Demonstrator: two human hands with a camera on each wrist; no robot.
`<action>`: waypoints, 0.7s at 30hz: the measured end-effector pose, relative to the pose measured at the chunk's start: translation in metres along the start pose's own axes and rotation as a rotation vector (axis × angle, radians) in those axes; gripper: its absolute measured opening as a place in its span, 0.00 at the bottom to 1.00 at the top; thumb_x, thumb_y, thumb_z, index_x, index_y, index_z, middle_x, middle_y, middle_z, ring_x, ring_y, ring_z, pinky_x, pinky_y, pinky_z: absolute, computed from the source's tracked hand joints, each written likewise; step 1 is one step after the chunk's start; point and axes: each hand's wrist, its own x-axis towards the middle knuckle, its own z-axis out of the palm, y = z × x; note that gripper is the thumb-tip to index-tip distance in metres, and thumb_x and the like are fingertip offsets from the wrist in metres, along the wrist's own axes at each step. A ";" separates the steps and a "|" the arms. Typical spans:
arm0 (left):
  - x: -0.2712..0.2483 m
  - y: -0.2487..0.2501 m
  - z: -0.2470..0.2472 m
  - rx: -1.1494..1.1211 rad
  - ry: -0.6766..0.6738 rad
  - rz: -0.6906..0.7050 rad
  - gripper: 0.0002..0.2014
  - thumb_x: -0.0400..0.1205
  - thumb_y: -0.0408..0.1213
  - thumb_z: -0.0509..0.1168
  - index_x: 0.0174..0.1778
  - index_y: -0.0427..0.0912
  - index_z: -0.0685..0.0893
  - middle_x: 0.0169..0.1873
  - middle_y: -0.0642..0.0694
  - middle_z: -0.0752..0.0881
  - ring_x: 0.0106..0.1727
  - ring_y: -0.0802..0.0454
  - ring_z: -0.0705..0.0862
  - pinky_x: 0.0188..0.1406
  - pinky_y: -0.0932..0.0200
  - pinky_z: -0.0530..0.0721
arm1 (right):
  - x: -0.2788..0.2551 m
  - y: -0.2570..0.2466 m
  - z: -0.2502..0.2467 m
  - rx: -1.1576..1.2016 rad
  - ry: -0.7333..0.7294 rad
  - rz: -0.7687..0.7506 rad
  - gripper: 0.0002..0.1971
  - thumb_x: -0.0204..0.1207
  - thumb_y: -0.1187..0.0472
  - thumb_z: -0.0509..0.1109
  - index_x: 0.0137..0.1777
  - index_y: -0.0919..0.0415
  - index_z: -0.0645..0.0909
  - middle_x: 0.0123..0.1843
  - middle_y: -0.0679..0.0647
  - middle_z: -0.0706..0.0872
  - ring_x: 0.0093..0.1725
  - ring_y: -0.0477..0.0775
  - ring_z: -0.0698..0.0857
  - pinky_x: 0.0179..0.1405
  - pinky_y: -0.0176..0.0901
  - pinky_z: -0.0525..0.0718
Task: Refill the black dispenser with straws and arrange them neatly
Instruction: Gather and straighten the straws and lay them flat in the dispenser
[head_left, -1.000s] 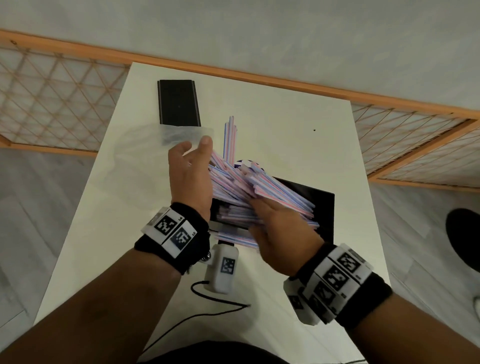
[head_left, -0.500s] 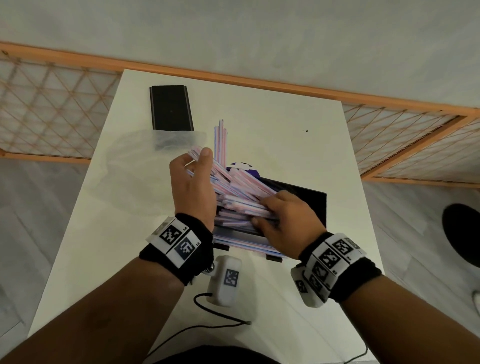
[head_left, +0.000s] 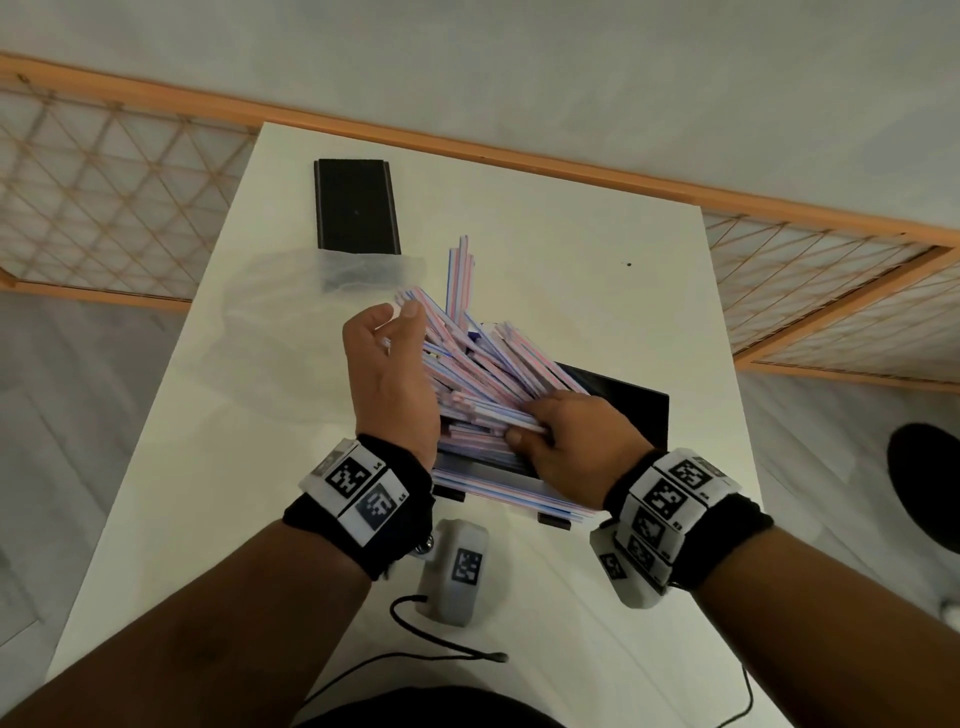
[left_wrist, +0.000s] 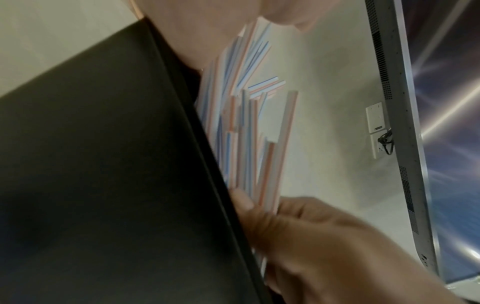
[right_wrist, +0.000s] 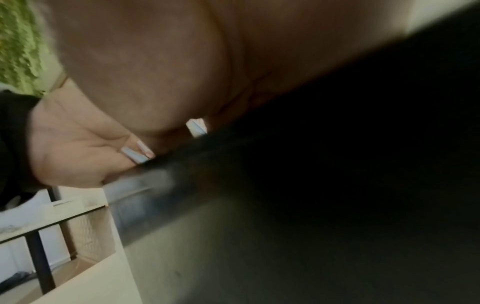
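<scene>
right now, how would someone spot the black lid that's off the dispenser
Look to the far left corner of the white table. The black lid lies flat there, beyond the clear plastic bag; unlike the black dispenser, it holds no straws.

1. We see an indoor room, its exact kind unclear: a plain white rectangular table (head_left: 571, 249) on pale grey plank flooring (head_left: 93, 374).
2. An orange wooden lattice screen (head_left: 104, 197) lines the grey wall (head_left: 519, 62).
3. A large wall-mounted display screen (left_wrist: 441, 102) hangs beside a white wall socket (left_wrist: 378, 131).

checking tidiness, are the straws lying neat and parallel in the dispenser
No, in the head view the straws fan out crosswise above the black dispenser.
</scene>
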 end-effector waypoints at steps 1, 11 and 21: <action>0.000 0.000 0.000 -0.007 -0.002 -0.003 0.31 0.71 0.63 0.69 0.55 0.39 0.75 0.50 0.40 0.78 0.53 0.43 0.77 0.63 0.34 0.80 | 0.000 -0.005 -0.003 0.052 -0.013 -0.022 0.12 0.82 0.45 0.65 0.53 0.53 0.84 0.43 0.47 0.82 0.50 0.55 0.83 0.48 0.44 0.79; 0.002 0.002 -0.002 0.021 0.067 -0.063 0.24 0.79 0.51 0.71 0.61 0.37 0.77 0.44 0.49 0.78 0.34 0.65 0.79 0.43 0.64 0.82 | 0.011 -0.013 0.000 0.099 -0.151 0.106 0.29 0.75 0.31 0.67 0.70 0.47 0.78 0.54 0.48 0.88 0.56 0.52 0.86 0.57 0.42 0.82; -0.003 0.009 0.000 0.067 0.058 -0.043 0.30 0.74 0.59 0.66 0.62 0.38 0.79 0.51 0.47 0.82 0.53 0.50 0.82 0.57 0.53 0.80 | 0.012 -0.021 -0.012 0.077 -0.310 0.082 0.46 0.61 0.26 0.76 0.76 0.48 0.70 0.70 0.45 0.80 0.67 0.52 0.81 0.68 0.43 0.77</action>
